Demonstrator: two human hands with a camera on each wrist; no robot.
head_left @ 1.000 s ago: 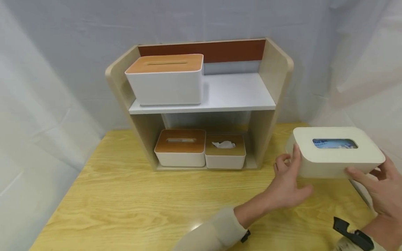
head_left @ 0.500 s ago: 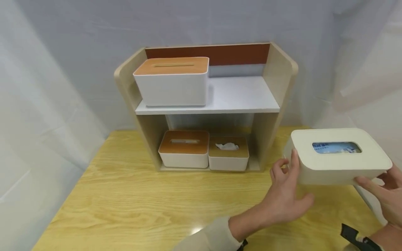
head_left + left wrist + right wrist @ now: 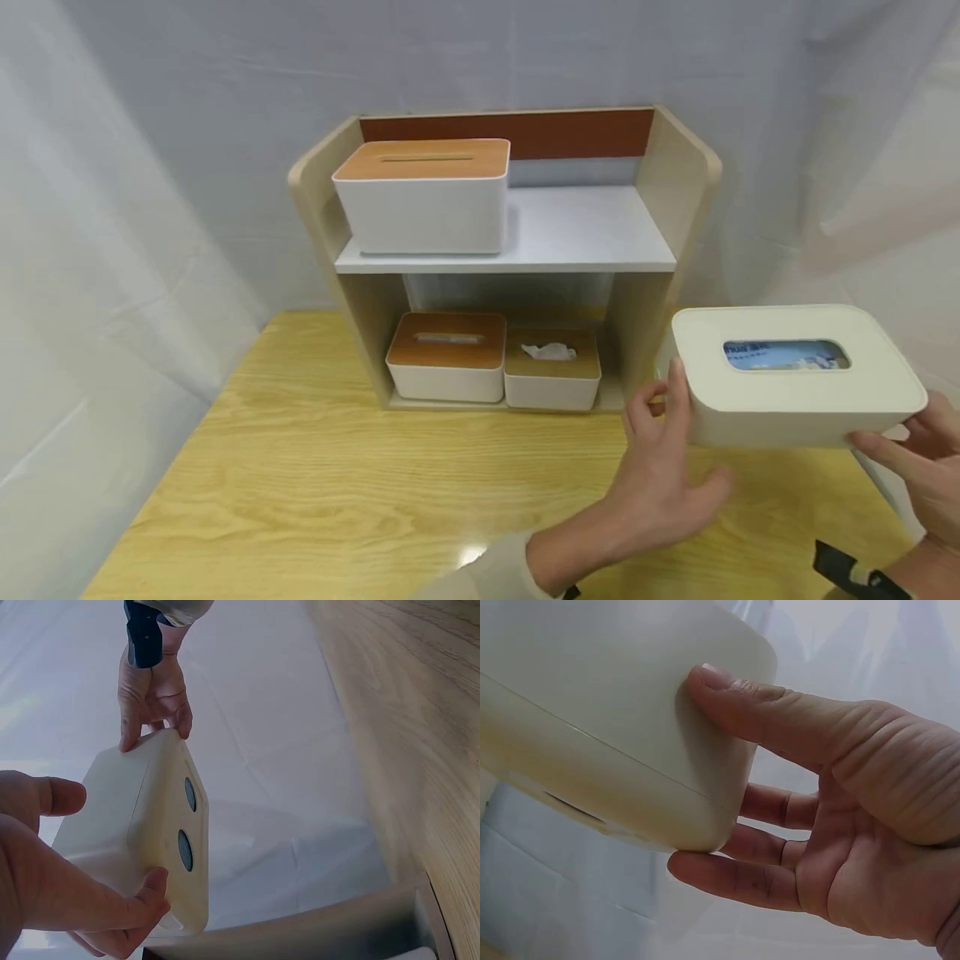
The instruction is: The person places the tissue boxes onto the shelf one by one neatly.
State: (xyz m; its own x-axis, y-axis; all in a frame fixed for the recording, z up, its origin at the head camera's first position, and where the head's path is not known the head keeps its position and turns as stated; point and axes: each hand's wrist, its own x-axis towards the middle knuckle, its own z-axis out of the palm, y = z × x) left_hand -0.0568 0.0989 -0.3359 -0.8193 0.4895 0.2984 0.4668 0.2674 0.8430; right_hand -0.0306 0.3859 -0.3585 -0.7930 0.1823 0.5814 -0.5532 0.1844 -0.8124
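A cream tissue box (image 3: 795, 400) with an oval top opening is held above the wooden table (image 3: 337, 492), right of the shelf unit (image 3: 678, 217). My left hand (image 3: 671, 442) grips its left end, fingers up against the end wall. My right hand (image 3: 911, 462) grips its right end, thumb on the side and fingers beneath. The left wrist view shows the box's underside (image 3: 142, 832) between my left hand (image 3: 75, 892) and my right hand (image 3: 154, 697). In the right wrist view my right hand (image 3: 780, 817) clasps the box's corner (image 3: 607, 712).
The shelf's upper board holds a large white box with a wooden lid (image 3: 423, 200) on its left; its right half (image 3: 592, 225) is bare. Below stand two smaller wooden-lidded boxes (image 3: 447, 358) (image 3: 552, 371). White sheeting (image 3: 112, 208) hangs around the table.
Both hands have carried the cream box a little to the left, closer to the shelf's right side. The grip on it looks unchanged.
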